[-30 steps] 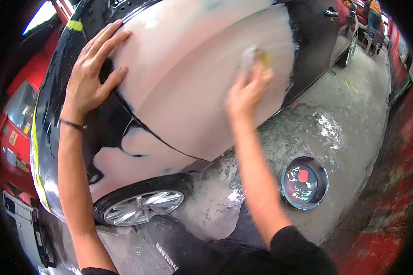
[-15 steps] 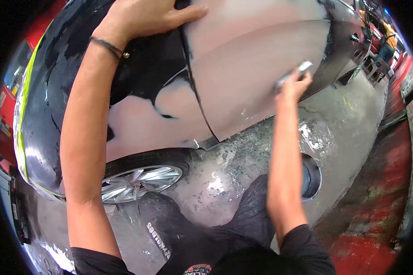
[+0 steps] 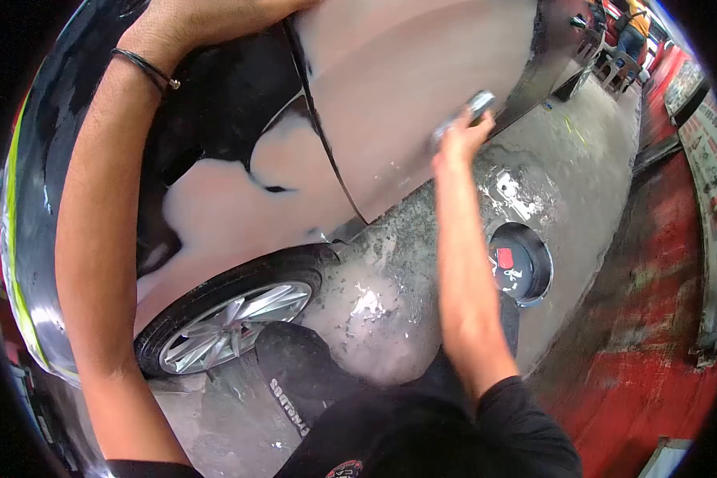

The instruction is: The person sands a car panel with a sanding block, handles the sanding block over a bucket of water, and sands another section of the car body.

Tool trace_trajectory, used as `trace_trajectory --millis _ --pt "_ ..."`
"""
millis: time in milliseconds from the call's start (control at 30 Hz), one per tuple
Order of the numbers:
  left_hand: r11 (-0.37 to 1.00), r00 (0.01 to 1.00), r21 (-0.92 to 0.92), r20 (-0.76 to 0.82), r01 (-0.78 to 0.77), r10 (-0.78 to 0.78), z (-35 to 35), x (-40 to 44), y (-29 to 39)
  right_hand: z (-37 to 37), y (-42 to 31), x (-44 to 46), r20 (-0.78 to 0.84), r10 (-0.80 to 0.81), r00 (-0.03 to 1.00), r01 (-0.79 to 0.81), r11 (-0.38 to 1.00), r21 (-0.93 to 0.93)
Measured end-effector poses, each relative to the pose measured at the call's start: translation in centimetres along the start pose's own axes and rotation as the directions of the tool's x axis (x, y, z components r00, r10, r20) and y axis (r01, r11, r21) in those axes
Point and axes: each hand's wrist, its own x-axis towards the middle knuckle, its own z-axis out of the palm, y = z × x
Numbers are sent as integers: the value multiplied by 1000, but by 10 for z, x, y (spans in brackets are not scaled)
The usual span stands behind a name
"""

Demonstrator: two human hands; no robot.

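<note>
Plainly, from the head view: just one container in sight, a round dark basin (image 3: 543,267) on the wet floor (image 3: 394,267). Holds one red block (image 3: 505,258), lying near several white patches; cannot tell whether reflections or suds. Two bare hands at the car body (image 3: 215,103). Right hand (image 3: 464,137) with fingers curled round one pale-edged hand block (image 3: 480,102), low over the pinkish-grey panel (image 3: 406,80) near its bottom edge; cannot tell whether pressed firmly or only touching. Left hand (image 3: 207,20) at the top edge of the view, close to the one dark seam (image 3: 324,147), partly cut off; cannot tell how wide or narrow the fingers stand. On that wrist, one dark wristband (image 3: 146,67). Below, one silver-spoked wheel (image 3: 233,328) under the patchy fender (image 3: 231,207). Along the far left of the car body, one yellow-green strip (image 3: 9,239). In the upper right background, one person (image 3: 633,36) in orange and blue.
</note>
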Motion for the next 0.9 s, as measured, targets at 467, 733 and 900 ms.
trace_trajectory --millis 467,733,900 --pt "1000 1000 -13 -20 8 -8 -9 -5 22 -6 72 -70 -56 142 988 -134 983 127" --pt "997 999 69 10 31 -32 -12 -2 26 7 19 -220 138 -353 925 373 915 -155" --pt "993 1000 118 -1 12 -12 -5 2 24 -17 70 -17 -25 136 990 -136 991 -6"
